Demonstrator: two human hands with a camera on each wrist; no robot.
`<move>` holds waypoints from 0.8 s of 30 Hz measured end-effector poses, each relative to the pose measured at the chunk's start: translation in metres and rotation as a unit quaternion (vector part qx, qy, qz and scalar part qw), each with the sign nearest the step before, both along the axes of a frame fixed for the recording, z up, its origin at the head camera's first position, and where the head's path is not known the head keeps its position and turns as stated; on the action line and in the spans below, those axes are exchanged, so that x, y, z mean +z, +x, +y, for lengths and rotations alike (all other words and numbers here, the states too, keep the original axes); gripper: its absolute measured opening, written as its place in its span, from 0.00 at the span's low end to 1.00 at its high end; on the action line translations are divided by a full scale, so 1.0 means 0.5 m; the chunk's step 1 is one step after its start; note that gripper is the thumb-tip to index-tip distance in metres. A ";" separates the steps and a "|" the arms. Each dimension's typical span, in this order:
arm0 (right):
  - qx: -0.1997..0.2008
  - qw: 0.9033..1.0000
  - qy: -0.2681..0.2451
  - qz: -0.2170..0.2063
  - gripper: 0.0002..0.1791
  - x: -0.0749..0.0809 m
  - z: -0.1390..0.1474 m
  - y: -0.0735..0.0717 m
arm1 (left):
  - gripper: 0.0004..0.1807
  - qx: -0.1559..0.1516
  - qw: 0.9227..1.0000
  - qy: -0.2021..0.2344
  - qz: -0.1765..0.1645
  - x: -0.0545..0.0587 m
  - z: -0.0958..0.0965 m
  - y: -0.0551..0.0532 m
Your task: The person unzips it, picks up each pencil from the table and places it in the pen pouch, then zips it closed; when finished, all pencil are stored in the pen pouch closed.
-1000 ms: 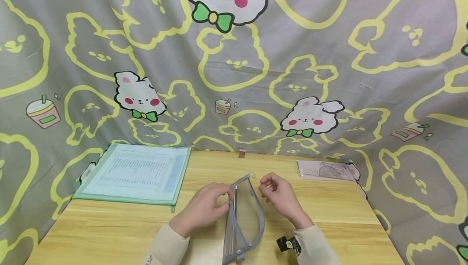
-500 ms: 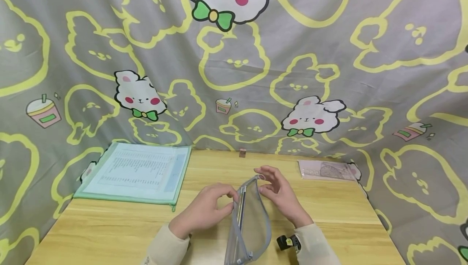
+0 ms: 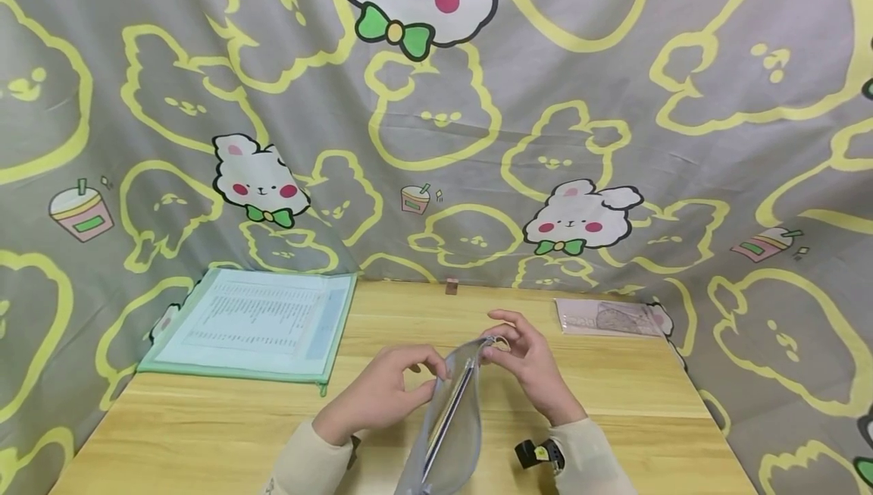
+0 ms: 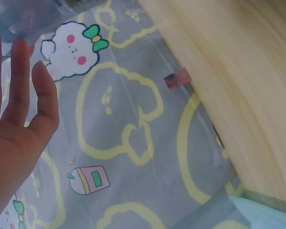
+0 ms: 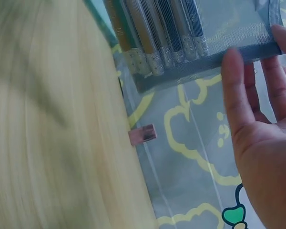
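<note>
A grey, see-through mesh zip pouch [image 3: 460,442] stands on its edge, mouth up and spread apart, near the table's front middle. Several slim pencils [image 3: 448,425] lie inside; the right wrist view shows these pencils [image 5: 155,36] side by side through the mesh. My left hand [image 3: 389,389] pinches the left side of the mouth between thumb and fingers. At the far corner, beside a small ring [image 3: 501,343], my right hand [image 3: 528,362] holds the pouch, one finger raised. In the left wrist view, the left hand [image 4: 26,114] shows, but its grip is cut off.
A green-edged zip document bag [image 3: 252,328] with a printed sheet lies at the back left. At the back right is a flat pinkish packet [image 3: 607,318]. A small brown tab [image 3: 452,286] sits at the table's [image 3: 614,404] rear edge, before a patterned curtain [image 3: 443,139].
My right hand has moved in from beside the pouch and taken its far corner by the ring. The pouch has tilted, its far end shifting right. My left hand keeps its hold.
</note>
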State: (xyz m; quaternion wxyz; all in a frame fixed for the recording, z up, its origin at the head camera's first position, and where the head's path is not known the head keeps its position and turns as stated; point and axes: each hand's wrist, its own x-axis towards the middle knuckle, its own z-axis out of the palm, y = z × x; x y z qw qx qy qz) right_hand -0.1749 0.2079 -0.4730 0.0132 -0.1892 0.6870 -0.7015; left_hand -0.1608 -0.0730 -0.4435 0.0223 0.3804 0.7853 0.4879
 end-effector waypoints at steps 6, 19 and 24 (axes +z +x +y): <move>0.009 1.000 -0.027 0.004 0.28 0.009 0.006 0.009 | 0.14 0.001 1.000 -0.010 -0.023 0.005 -0.004 0.000; -0.026 0.999 -0.024 -0.020 0.23 0.003 0.030 0.016 | 0.08 0.080 0.994 -0.040 -0.059 -0.007 -0.036 -0.008; -0.066 0.997 -0.032 -0.033 0.20 -0.010 0.038 0.015 | 0.10 0.118 0.989 -0.041 -0.082 -0.022 -0.047 -0.012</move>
